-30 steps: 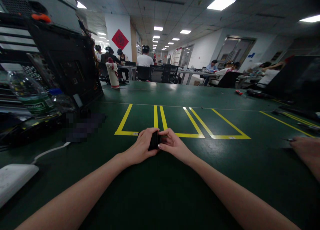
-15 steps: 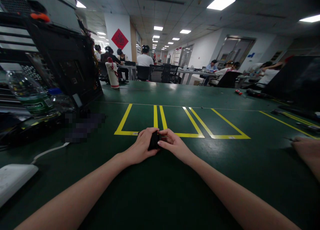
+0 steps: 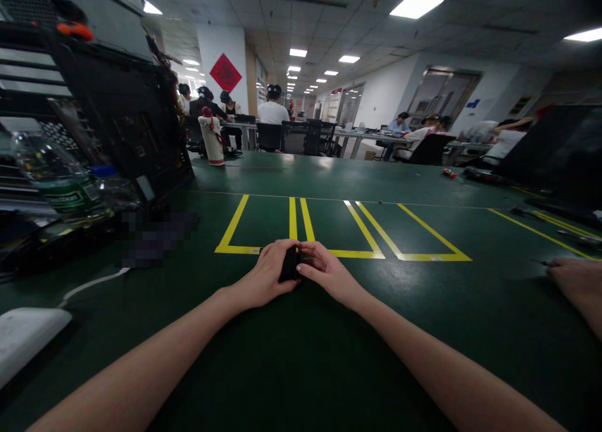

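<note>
A small black box-shaped object [image 3: 288, 266] is on or just above the green table, at the front edge of the yellow tape marks. My left hand [image 3: 266, 272] wraps over it from the left, with the thumb along its near side and the fingers across the far side. From the right, my right hand [image 3: 327, 269] has its thumb and fingertips closed on the object's right edge. Much of the object is covered by my fingers, so its exact kind does not show.
Yellow tape [image 3: 371, 231] outlines areas on the table [image 3: 301, 357]. Left are an open computer case [image 3: 136, 125], bottles [image 3: 66, 187] and a white box [image 3: 31, 338] with a cable. Another person's hand [image 3: 578, 284] holds a thin dark item at right. A white bottle [image 3: 211, 140] stands farther back.
My hands and the black object keep the same position. At the right edge, the other person's hand and its thin item have shifted slightly left.
</note>
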Tool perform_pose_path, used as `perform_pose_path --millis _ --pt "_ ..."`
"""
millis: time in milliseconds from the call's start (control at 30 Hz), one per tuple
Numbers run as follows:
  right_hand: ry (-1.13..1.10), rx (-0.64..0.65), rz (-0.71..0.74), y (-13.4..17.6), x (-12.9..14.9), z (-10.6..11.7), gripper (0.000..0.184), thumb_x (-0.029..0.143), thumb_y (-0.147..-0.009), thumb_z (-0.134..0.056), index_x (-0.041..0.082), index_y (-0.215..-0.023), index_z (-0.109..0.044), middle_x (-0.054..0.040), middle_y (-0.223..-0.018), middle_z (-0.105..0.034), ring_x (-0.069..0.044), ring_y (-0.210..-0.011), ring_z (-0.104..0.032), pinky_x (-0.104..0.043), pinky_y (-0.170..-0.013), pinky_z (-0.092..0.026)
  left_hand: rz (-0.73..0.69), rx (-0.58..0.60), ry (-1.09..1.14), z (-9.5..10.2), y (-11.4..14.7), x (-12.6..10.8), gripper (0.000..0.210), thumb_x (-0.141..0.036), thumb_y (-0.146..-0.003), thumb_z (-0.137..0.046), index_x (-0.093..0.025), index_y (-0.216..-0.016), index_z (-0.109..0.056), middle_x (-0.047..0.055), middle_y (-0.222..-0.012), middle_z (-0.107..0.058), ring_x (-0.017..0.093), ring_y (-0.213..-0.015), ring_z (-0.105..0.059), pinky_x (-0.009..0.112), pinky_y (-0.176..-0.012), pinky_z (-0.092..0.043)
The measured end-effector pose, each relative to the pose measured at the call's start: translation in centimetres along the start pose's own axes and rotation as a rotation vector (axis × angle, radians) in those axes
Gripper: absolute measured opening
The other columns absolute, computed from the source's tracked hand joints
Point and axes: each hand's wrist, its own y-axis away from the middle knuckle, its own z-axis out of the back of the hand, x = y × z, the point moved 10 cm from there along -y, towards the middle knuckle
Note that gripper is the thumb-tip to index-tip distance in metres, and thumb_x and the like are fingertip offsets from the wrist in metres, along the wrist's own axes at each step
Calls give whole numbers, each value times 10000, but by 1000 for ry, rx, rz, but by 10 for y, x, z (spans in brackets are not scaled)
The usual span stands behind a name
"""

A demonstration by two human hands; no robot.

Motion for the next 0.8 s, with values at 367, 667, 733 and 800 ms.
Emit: perform_pose_path --millis 367,667,733,800 --pt "-76 13 -11 1 -2 -2 226 223 -731 -575 223 -922 -453 -9 -977 -511 -140 -911 -554 -321 -802 -463 5 -17 2 1 0 1 571 -200 -721 -569 -247 -1198 -260 70 -1170 -403 246 -1107 -398 455 -941 -320" --pt "-48 44 -30 2 1 -4 301 214 -728 -579 222 -996 -443 -30 -1048 -499 -164 -1016 -509 -363 -889 -424 18 5 25 2 1 0 565 -200 -727 -568 -257 -1200 -263 67 -1183 -400 249 -1115 -396 457 -934 -332" --pt "-77 42 -19 2 0 -4 286 215 -714 -596 221 -956 -444 -20 -1014 -503 -157 -985 -524 -347 -857 -443 14 -18 11 1 1 4 576 -198 -715 -579 -254 -1196 -266 64 -1178 -401 249 -1111 -397 450 -931 -337" --pt "-91 24 -18 1 -3 -3 260 227 -716 -593 222 -928 -443 -11 -964 -514 -145 -930 -546 -330 -815 -458 10 -40 -1 0 1 7 578 -202 -708 -585 -251 -1190 -271 62 -1172 -403 251 -1108 -397 450 -931 -336"
